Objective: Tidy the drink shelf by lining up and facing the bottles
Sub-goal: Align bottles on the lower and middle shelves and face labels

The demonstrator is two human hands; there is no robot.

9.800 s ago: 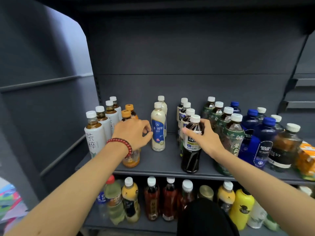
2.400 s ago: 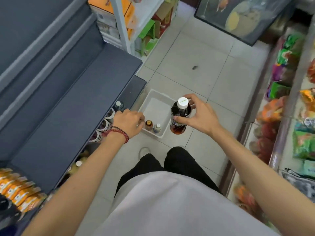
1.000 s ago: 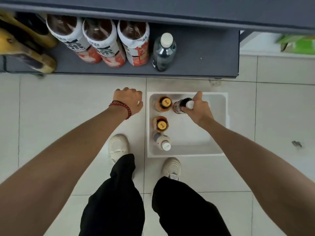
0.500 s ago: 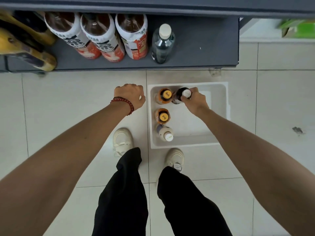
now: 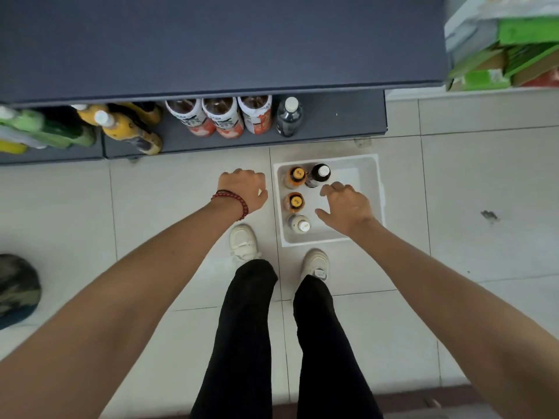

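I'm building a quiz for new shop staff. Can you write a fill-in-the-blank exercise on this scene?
The bin holds ___ bottles. Two caps are ___. The bracelet is on the ___ wrist. The right hand holds ___.
Missing: four; orange; left; nothing.

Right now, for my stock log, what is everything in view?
shelf: one, grey, top of view
bin: one, white, on the floor before it
orange-capped bottles: two, bin's left side
black bottle: one, white cap, bin's far end
pale bottle: one, white cap, bin's near-left corner
red-labelled bottles: three, red and white, on shelf
dark clear bottle: one, white cap, right of those
yellow bottles: at least two, shelf's left
green bottles: count unclear, far left
cartons: green, upper right
camouflage object: one, left edge
shoes: two, white, by bin
trousers: black
bracelet: one, red, left wrist
left hand: fingers curled, nothing seen held, beside bin
right hand: open, above bin
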